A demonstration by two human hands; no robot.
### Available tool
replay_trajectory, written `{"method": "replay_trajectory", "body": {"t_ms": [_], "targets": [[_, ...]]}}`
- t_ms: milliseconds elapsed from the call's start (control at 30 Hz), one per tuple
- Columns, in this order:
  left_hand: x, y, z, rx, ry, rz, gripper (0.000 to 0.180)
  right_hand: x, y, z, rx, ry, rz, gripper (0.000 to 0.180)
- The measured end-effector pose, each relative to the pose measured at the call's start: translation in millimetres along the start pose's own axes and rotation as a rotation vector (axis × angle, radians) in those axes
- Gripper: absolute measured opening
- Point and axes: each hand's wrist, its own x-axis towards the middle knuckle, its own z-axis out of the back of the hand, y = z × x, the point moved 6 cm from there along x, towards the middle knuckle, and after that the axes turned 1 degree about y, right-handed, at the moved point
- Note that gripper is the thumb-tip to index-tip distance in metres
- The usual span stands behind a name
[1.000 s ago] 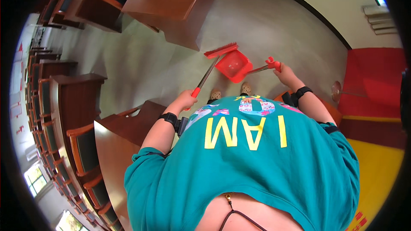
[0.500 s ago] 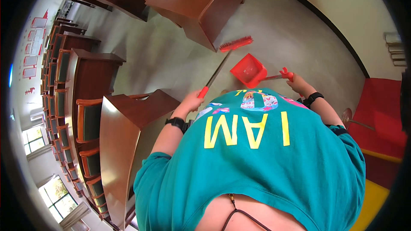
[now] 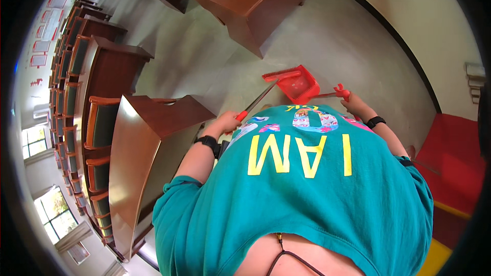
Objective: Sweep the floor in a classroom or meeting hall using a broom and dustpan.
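Observation:
My left hand (image 3: 226,122) is closed round the red grip of a broom, whose metal handle slants away to its red head. The broom (image 3: 281,74) has its head at the left edge of a red dustpan (image 3: 300,88), overlapping the pan's opening. Whether the bristles touch the pan I cannot tell. My right hand (image 3: 354,103) grips the red end of the dustpan's handle, out to the right of the pan. The dustpan is low over the grey floor; the frame does not show clearly whether it rests there.
A brown wooden desk (image 3: 245,0) stands ahead, its corner just beyond the broom. Another desk (image 3: 148,143) is close on my left, with chairs (image 3: 102,122) behind it. A pale wall (image 3: 409,0) runs along the right, with a red surface (image 3: 455,158) at its near end.
The broom head has come nearer and swung against the dustpan, where before it lay apart beyond it. My hands keep their hold, and the view has shifted slightly.

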Motion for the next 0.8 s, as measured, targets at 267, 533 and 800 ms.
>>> {"method": "replay_trajectory", "body": {"t_ms": [267, 533, 800], "targets": [[-84.6, 63.3, -22.9, -0.523, -0.133, 0.124, 0.048, -6.9, -6.1, 10.2, 0.088, -0.018, 0.103, 0.035], [-117.1, 51.8, 31.7, -0.232, -0.364, 0.330, 0.050, -14.5, 25.1, 14.8, -0.103, 0.025, 0.076, 0.034], [-35.3, 55.5, 100.4, -0.161, -0.571, 0.260, 0.020, -6.8, 68.8, 3.5, -0.168, 0.025, 0.118, 0.036]]}}
